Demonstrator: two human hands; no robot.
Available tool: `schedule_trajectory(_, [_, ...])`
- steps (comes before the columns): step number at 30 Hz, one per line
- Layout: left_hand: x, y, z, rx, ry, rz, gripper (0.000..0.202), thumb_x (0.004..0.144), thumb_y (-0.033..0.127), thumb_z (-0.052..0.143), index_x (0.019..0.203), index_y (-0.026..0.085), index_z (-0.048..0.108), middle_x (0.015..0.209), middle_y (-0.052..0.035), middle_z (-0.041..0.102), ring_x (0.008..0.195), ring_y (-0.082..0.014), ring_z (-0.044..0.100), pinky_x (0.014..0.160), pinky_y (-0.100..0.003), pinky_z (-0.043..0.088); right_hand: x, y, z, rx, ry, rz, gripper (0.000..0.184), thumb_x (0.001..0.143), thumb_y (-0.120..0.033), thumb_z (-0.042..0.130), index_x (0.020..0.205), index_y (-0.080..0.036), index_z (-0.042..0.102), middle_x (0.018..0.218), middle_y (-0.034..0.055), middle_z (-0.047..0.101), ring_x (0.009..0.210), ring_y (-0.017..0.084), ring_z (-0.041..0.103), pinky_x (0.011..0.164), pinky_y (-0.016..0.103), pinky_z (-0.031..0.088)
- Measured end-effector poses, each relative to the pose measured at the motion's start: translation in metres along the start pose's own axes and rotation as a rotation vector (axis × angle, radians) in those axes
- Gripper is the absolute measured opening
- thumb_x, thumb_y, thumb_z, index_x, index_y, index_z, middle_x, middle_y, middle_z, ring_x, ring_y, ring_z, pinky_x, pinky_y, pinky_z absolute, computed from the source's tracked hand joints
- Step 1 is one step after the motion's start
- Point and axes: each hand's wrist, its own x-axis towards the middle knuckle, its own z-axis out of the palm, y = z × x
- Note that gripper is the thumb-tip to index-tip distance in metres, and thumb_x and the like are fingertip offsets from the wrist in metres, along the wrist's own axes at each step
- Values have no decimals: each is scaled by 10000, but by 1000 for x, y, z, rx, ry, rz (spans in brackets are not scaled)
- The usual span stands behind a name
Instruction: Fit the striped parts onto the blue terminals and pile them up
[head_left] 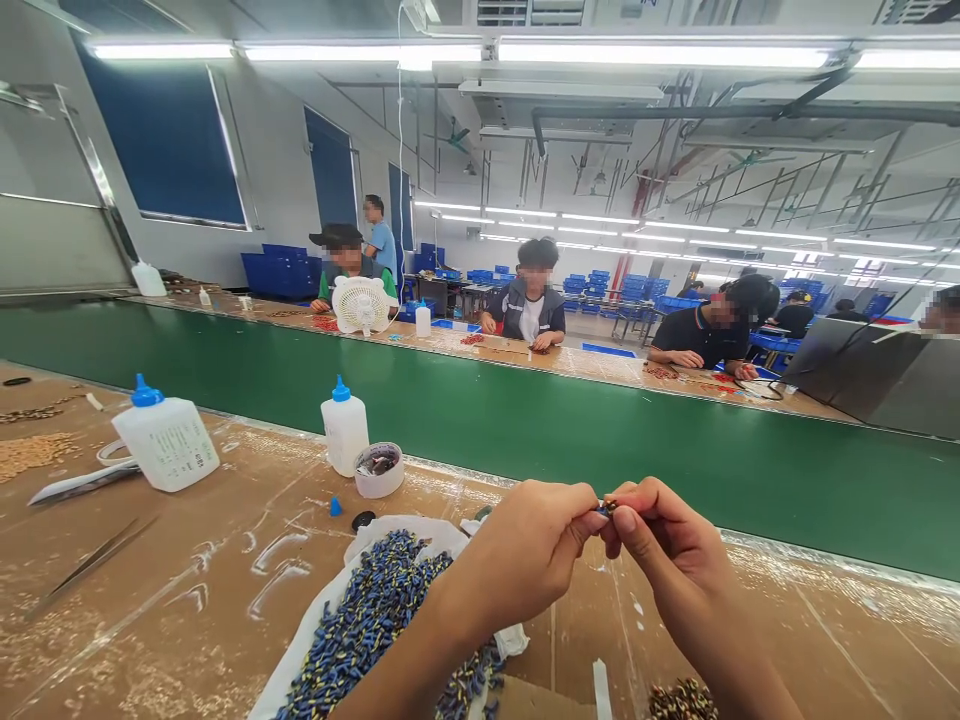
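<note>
My left hand [525,550] and my right hand [664,545] meet in front of me above the brown workbench, fingertips pinched together on a tiny blue and brass part [606,507]. Below my left forearm lies a white bag [330,610] spread open, heaped with several small blue parts [367,620]. A small pile of dark brass pieces [679,698] lies under my right wrist at the bottom edge.
Two white bottles with blue caps [166,440] [345,428] stand on the bench beside a tape roll [379,470]. Tweezers [90,565] lie at the left. A green conveyor belt [525,420] runs across. Three people sit at the far bench by a white fan [361,304].
</note>
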Motion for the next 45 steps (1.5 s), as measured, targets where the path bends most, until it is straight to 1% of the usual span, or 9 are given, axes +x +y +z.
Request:
schedule_trajectory(5, [-1,-3,0,29,22,23,287,999,217,370,760,177,525,667,42,512,611,-92,441,583,-218,288,-2,-4,-1,-36,12,48,131,940,-352,572,874,-249,618,808,-6,567,749,139,511,671,243,443])
schedule_trajectory(12, [0,-5,1,60,27,58,246,973,157,411,793,174,577,685,34,518,637,-100,435,613,-224,299,0,-5,-5,-35,30,48,82,904,-340,633,914,-260,646,790,-13,597,753,138,545,662,229,459])
schedule_trajectory(15, [0,-4,0,58,27,57,239,967,156,420,773,174,559,661,38,497,614,-100,419,594,-225,288,0,-6,-6,-62,24,29,79,910,-333,624,896,-257,642,799,-12,596,747,137,539,651,229,449])
schedule_trajectory(19, [0,-4,-1,53,22,64,240,964,152,415,778,170,565,684,28,534,627,-101,446,604,-222,300,0,-4,-4,-75,4,-2,84,928,-312,598,875,-253,627,811,-10,587,754,137,528,665,231,439])
schedule_trajectory(23, [0,-3,1,-5,60,75,250,951,123,405,757,165,558,671,28,550,622,-93,471,606,-214,309,0,-4,1,-42,-14,-54,142,960,-290,544,834,-245,591,801,-15,563,750,129,519,680,228,433])
schedule_trajectory(28, [0,-2,3,29,73,74,247,919,106,424,692,162,505,602,37,502,550,-87,416,551,-226,265,0,-5,6,-23,-46,-75,176,978,-288,505,818,-232,550,785,-14,529,727,127,503,661,233,424])
schedule_trajectory(36, [0,-8,5,73,17,68,184,836,50,465,704,163,524,643,29,568,579,-95,452,560,-224,279,-1,-8,1,-112,-90,-19,226,983,-315,483,780,-220,513,773,-12,488,704,133,476,638,241,408])
schedule_trajectory(40, [-1,-5,1,33,-6,74,201,864,48,444,726,166,529,655,35,575,583,-88,462,569,-214,294,-1,-6,6,-69,-66,-31,216,977,-314,496,786,-222,535,759,-12,499,699,134,488,642,241,421])
schedule_trajectory(45, [-3,3,-5,43,-19,36,267,979,157,370,779,164,546,698,22,586,623,-95,492,599,-213,326,-2,-7,11,2,7,-32,183,962,-316,532,804,-229,563,760,-9,542,723,141,516,674,249,443])
